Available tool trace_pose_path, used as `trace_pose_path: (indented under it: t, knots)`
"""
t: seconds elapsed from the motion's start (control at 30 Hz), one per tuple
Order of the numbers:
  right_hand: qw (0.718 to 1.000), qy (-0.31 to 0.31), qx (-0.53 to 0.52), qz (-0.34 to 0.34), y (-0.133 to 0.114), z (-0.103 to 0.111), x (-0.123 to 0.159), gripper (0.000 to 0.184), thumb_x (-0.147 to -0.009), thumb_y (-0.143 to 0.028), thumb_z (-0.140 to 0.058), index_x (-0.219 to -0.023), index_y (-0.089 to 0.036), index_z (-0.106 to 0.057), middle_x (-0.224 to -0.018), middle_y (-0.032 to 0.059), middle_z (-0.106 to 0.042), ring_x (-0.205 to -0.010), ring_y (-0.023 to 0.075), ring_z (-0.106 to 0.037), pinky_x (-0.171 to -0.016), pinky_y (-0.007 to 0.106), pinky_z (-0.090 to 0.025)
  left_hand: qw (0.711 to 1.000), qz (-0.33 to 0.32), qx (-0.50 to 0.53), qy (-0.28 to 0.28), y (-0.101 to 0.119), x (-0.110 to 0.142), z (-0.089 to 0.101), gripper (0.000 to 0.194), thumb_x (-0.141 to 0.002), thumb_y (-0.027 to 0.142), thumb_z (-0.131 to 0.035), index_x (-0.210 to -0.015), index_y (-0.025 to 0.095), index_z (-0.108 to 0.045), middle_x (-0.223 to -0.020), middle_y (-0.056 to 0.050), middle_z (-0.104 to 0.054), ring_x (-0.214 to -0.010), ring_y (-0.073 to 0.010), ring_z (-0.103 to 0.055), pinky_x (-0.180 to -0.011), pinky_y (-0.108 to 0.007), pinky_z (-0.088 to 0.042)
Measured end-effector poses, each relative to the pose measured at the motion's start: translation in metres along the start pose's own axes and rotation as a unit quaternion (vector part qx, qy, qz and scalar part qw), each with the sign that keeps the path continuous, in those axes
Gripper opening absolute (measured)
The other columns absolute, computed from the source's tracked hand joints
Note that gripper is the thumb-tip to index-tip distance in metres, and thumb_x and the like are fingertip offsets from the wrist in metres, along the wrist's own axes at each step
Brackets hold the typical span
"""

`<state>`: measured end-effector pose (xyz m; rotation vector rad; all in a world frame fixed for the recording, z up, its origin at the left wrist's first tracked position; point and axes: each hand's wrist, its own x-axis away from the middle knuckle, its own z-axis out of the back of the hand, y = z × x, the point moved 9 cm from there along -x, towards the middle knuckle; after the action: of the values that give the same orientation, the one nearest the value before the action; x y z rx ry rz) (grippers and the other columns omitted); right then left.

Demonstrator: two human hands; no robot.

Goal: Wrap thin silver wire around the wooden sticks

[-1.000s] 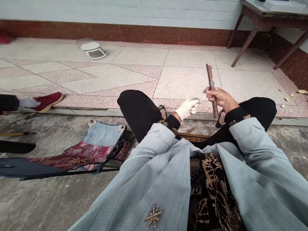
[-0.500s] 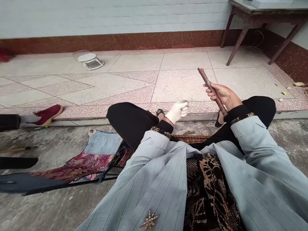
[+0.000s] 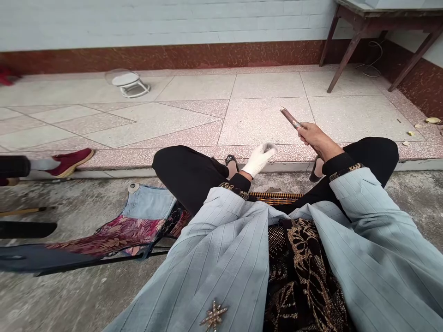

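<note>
My right hand [image 3: 311,137], bare, is closed around a brown wooden stick [image 3: 290,118]. The stick tilts up and to the left, with a pale upper tip and a pale patch near my fingers. My hand and wrist hide its lower part. My left hand [image 3: 260,157] wears a white knitted glove and hovers between my knees, left of the stick and apart from it. Its fingers curl in toward the thumb, with a greyish area at the tips; whatever they hold, if anything, I cannot make out.
Below my hands lies a woven basket-like item [image 3: 277,198], partly hidden. A tiled step [image 3: 194,124] runs in front. On it stand a small white stool [image 3: 129,83] and a wooden table [image 3: 367,18]. At left are a folding chair [image 3: 138,226] and another person's red shoe [image 3: 71,162].
My right hand has turned, tipping the stick lower toward the left, and its back now faces up. My left hand has shifted slightly right, its fingers looser than the earlier fist.
</note>
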<state>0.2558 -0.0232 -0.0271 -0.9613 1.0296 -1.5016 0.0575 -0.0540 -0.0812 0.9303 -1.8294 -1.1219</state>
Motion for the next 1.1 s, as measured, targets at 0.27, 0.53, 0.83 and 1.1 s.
trace_pose_path:
  t: [0.27, 0.53, 0.83, 1.1]
  knots:
    - [0.999, -0.022, 0.030, -0.002, 0.004, -0.005, -0.004, 0.007, -0.091, -0.019, -0.060, -0.084, -0.018, -0.058, -0.058, -0.0015, -0.047, -0.046, 0.0095, -0.039, -0.039, 0.022, -0.028, 0.981, -0.103, -0.159, 0.051, 0.019, 0.002, 0.010, 0.013, -0.076, 0.012, -0.060, -0.074, 0.023, -0.066, -0.059, -0.002, -0.059, -0.063, -0.0170, -0.054, -0.053, -0.022, -0.032]
    - [0.950, 0.006, 0.302, 0.085, -0.012, -0.005, -0.006, 0.020, -0.094, -0.026, -0.054, -0.105, -0.016, -0.066, -0.080, 0.0089, -0.062, -0.066, 0.0172, -0.050, -0.058, 0.030, -0.036, 0.972, -0.099, -0.213, 0.001, 0.024, 0.002, -0.006, 0.017, -0.069, 0.006, -0.060, -0.062, 0.022, -0.064, -0.062, -0.002, -0.061, -0.061, -0.0154, -0.051, -0.051, -0.021, -0.031]
    - [0.845, -0.177, 0.502, 0.053, 0.009, -0.052, 0.012, 0.018, -0.067, -0.007, -0.079, -0.060, -0.019, -0.066, -0.055, 0.0051, -0.054, -0.067, 0.0220, -0.057, -0.069, 0.037, -0.041, 0.920, -0.138, -0.358, -0.076, 0.058, -0.001, -0.022, 0.016, -0.069, 0.006, -0.063, -0.060, 0.019, -0.064, -0.051, 0.001, -0.049, -0.057, -0.0150, -0.046, -0.053, -0.022, -0.028]
    - [0.807, -0.533, 0.232, 0.108, -0.051, -0.071, 0.074, 0.029, -0.076, -0.031, -0.076, -0.103, -0.020, -0.078, -0.073, -0.0015, -0.068, -0.062, 0.0109, -0.052, -0.060, 0.025, -0.037, 0.878, -0.161, -0.423, -0.159, 0.111, -0.015, -0.026, 0.009, -0.069, 0.007, -0.068, -0.072, 0.015, -0.071, -0.066, -0.002, -0.061, -0.062, -0.0124, -0.047, -0.057, -0.020, -0.030]
